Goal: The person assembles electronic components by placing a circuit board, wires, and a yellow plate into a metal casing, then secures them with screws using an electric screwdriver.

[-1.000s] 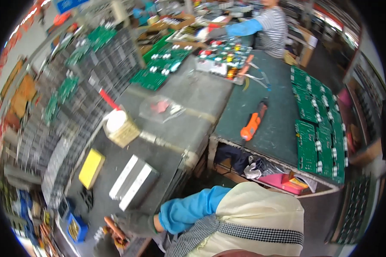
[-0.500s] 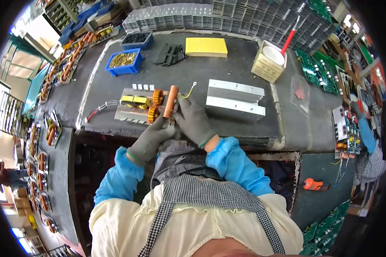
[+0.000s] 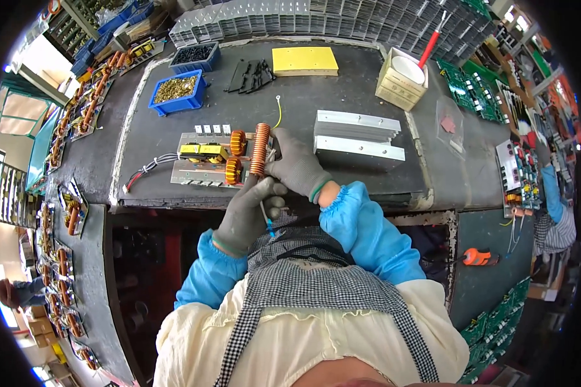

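A circuit board (image 3: 187, 174) lies near the bench's front edge, carrying ring coils (image 3: 237, 143), yellow transformers (image 3: 202, 153) and, at its right end, an upright copper coil (image 3: 260, 149). My right hand (image 3: 298, 166), in a grey glove, is closed on the board's right end beside the copper coil; its fingertips are partly hidden. My left hand (image 3: 246, 216), also gloved, is just in front of the board with its fingers curled round a thin white wire (image 3: 263, 210) that has a blue end. A yellow wire with a ring terminal (image 3: 278, 109) rises behind the coil.
An aluminium heat sink (image 3: 358, 138) sits right of my right hand. Farther back are a blue bin of brass screws (image 3: 176, 90), a bin of black parts (image 3: 195, 57), a yellow block (image 3: 305, 61) and a box (image 3: 401, 80). An orange tool (image 3: 479, 257) lies right; another person (image 3: 553, 213) works there.
My left hand has drawn back toward me from the coil's base, and the blue-ended wire now shows below it. My right hand has moved off the yellow wire's lower part, staying beside the coil.
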